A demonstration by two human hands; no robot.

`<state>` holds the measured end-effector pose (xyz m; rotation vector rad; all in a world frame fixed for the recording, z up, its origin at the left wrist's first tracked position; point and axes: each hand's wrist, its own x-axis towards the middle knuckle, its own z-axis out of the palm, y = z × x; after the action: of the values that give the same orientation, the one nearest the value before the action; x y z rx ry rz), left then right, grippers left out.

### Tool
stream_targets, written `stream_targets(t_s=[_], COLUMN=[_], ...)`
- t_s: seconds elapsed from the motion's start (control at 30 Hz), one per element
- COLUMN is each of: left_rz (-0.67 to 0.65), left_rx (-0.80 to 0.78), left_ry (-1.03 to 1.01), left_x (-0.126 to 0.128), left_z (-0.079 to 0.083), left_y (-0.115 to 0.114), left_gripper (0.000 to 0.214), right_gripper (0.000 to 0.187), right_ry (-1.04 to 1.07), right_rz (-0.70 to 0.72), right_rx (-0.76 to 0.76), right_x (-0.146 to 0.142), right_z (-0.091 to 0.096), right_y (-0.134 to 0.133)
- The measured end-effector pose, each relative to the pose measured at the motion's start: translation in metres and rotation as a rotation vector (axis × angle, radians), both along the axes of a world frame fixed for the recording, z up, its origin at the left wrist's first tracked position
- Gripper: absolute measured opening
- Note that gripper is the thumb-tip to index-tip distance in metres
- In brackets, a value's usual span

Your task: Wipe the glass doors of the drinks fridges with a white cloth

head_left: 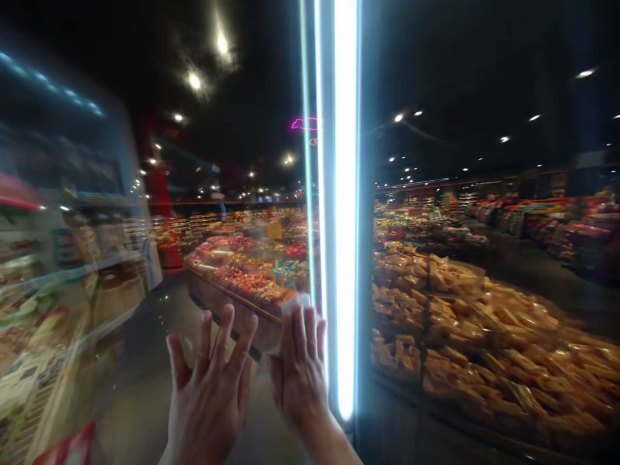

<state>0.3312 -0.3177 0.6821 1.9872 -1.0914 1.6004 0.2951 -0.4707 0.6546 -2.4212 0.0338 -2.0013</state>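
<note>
I face a glass door [232, 194] with a bright vertical light strip [345, 226] along its edge. My left hand [210, 387] is open, its fingers spread and flat against the glass. My right hand [298, 368] lies beside it with fingers together, pressing a white cloth [295, 302] onto the glass; the cloth shows just above the fingertips, next to the light strip.
The glass shows a dim shop: display tables of red and orange packaged goods [252, 271], a long bin of yellow packets [484, 336] on the right, blurred shelves [53, 290] at left, and ceiling spotlights [194, 81] overhead.
</note>
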Motion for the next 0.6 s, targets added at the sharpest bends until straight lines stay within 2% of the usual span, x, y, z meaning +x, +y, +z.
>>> stream_targets(t_s=[0.1,0.13,0.2,0.3,0.37,0.43,0.5,0.6], left_rz=[0.008,0.014,0.024,0.029,0.028,0.027,0.026,0.023], left_rx=[0.0,0.0,0.003,0.021,0.037,0.051,0.052,0.044], left_ry=[0.016,0.019,0.017,0.004,-0.009,-0.007,0.008,0.019], left_x=[-0.003,-0.003,-0.003,-0.001,0.0,0.0,0.0,0.0], left_z=[0.003,0.003,0.003,0.001,0.0,-0.001,0.0,0.001], left_y=[-0.01,-0.012,-0.013,-0.01,-0.006,-0.002,0.002,0.012], left_gripper=[0.066,0.066,0.067,0.066,0.064,0.064,0.064,0.065], right_gripper=[0.077,0.077,0.076,0.072,0.069,0.068,0.066,0.07], right_ry=[0.001,0.002,-0.014,-0.06,-0.081,-0.117,-0.199,-0.333], right_rz=[0.058,0.066,0.065,0.037,0.046,0.069,0.051,-0.049], right_rx=[0.03,0.041,0.043,0.05,0.051,0.031,-0.003,-0.007], right_x=[-0.001,0.0,0.001,0.002,-0.001,-0.009,-0.016,-0.021], right_z=[0.039,0.045,0.035,-0.004,-0.012,0.006,0.038,0.085], right_y=[-0.013,-0.015,-0.015,-0.01,-0.009,-0.012,-0.016,-0.022])
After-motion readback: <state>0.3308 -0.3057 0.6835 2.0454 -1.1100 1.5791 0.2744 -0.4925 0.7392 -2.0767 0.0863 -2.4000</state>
